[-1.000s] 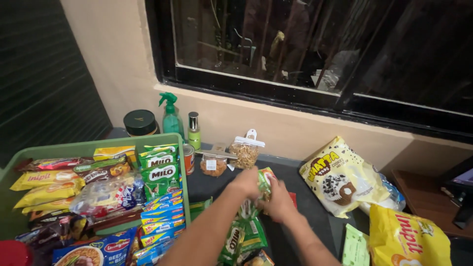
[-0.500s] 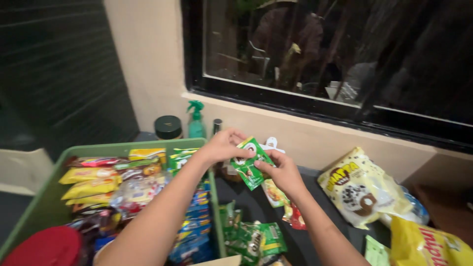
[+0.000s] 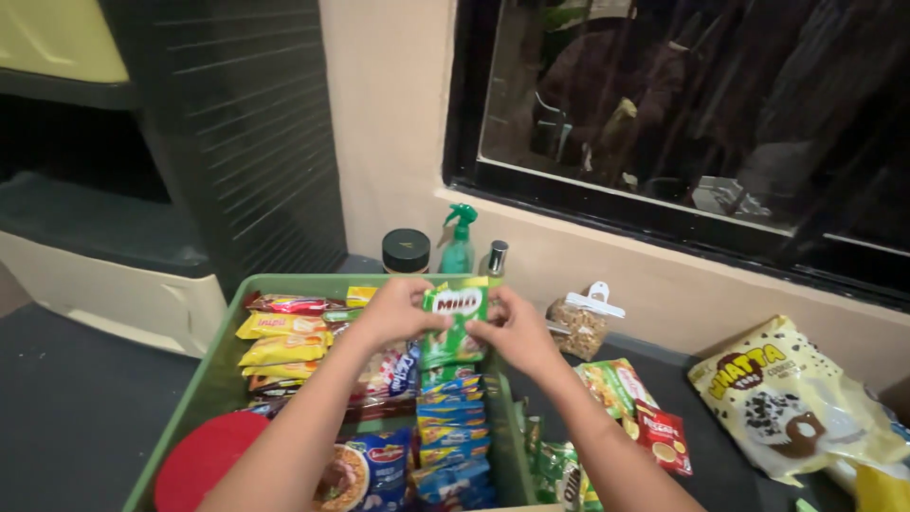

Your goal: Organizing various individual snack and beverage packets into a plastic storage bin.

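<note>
Right now both hands pinch one green drink-mix sachet (image 3: 455, 322) between them, the left hand (image 3: 398, 313) on its left edge and the right hand (image 3: 517, 332) on its right edge, holding it upright in the air above the far end of the green crate (image 3: 227, 360). It hangs over the row of blue packets (image 3: 450, 427) that stands on edge inside the crate, close to the crate's right wall. Likely trouble is the thin sachet slipping from such a light fingertip hold and dropping flat across that row, or falling over the wall onto the dark surface (image 3: 730, 474) among the loose packets (image 3: 616, 389) lying there. A careless elbow might also nudge the spray bottle (image 3: 459, 242) and black-lidded jar (image 3: 406, 251) standing just behind the crate.
</note>
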